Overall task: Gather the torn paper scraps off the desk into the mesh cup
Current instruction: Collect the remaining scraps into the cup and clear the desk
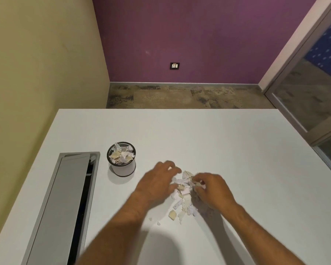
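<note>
Paper scraps (183, 196), torn and coloured white, cream and pale lilac, lie in a loose heap on the white desk (237, 150), a little right of its middle. We see our two bare hands on either side of the heap. Our left hand (157, 183) rests at the heap's left edge with its fingers (172, 168) spread and only slightly bent, touching the scraps but gripping none. Our right hand (212, 190) sits at the heap's right edge, its fingers (198, 181) curled and pinching a few scraps; the blur hides how many. Several small pieces lie apart from the heap on its near side. A mesh cup (122, 159) stands upright to the left of the heap, well apart from it, already filled to its rim with similar scraps. Left of the cup, a grey cable hatch (65, 197) is set into the desk.
</note>
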A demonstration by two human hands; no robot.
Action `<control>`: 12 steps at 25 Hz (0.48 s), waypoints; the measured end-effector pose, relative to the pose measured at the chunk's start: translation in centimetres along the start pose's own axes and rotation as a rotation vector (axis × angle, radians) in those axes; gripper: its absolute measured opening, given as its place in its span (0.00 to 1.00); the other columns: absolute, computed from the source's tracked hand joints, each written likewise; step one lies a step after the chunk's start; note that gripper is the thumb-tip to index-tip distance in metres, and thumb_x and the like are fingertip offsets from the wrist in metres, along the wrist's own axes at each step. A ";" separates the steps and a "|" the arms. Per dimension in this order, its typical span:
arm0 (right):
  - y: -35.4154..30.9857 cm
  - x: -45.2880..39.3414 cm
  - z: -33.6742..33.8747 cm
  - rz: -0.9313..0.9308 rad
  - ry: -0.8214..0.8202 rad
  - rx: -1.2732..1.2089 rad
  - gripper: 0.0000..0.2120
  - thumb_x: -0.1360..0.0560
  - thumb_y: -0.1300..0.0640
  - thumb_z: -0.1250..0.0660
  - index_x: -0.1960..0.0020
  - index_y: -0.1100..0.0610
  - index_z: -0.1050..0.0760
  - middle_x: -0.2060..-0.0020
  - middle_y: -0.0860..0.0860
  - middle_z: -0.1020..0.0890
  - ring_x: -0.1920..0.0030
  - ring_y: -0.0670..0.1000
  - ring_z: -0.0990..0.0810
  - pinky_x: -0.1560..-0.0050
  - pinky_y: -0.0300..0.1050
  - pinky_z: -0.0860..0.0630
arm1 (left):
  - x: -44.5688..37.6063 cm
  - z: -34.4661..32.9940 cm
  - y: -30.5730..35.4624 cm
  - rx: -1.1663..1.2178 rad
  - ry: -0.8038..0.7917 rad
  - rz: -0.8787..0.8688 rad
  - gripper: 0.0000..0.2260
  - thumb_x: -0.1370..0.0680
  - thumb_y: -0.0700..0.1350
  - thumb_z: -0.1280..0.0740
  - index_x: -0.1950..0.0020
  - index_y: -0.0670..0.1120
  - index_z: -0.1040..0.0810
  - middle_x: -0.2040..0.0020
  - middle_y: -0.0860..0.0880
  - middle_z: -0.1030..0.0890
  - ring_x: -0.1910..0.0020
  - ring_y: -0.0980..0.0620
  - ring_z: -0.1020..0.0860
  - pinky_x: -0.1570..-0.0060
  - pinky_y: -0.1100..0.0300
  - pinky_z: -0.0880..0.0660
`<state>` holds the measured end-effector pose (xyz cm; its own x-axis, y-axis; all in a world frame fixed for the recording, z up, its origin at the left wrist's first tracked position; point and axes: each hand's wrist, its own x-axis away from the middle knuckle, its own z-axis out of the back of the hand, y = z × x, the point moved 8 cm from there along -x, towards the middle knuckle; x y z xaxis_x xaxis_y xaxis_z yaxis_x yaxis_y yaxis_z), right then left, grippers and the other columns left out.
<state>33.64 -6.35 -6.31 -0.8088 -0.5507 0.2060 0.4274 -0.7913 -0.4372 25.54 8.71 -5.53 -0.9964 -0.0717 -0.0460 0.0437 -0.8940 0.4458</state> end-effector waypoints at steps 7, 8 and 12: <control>2.2 3.6 -4.6 -0.007 -0.235 0.314 0.18 0.29 0.52 0.35 0.40 0.45 0.30 0.45 0.47 0.27 0.45 0.54 0.28 0.57 0.50 0.22 | 0.1 -7.0 2.0 -0.158 -0.229 0.130 0.10 0.22 0.45 0.38 0.40 0.51 0.27 0.38 0.50 0.29 0.40 0.46 0.30 0.53 0.50 0.23; 2.0 3.5 -4.6 0.008 -0.217 0.311 0.15 0.28 0.55 0.37 0.42 0.46 0.28 0.46 0.47 0.25 0.46 0.53 0.27 0.57 0.50 0.22 | 0.3 -7.1 1.8 -0.171 -0.219 0.140 0.08 0.21 0.43 0.39 0.43 0.49 0.25 0.41 0.49 0.28 0.42 0.45 0.29 0.55 0.50 0.23; 1.6 3.5 -4.3 0.035 -0.140 0.250 0.15 0.27 0.60 0.42 0.47 0.51 0.21 0.50 0.48 0.19 0.49 0.52 0.22 0.53 0.47 0.23 | 1.3 -6.9 0.8 -0.151 -0.185 0.166 0.10 0.22 0.41 0.41 0.45 0.46 0.22 0.44 0.47 0.23 0.45 0.44 0.25 0.52 0.51 0.25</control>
<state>29.70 -8.40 -10.03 -0.7360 -0.5961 0.3209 0.5544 -0.8027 -0.2198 24.83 4.89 -11.45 -0.9705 -0.1535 0.1861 0.2042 -0.9334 0.2949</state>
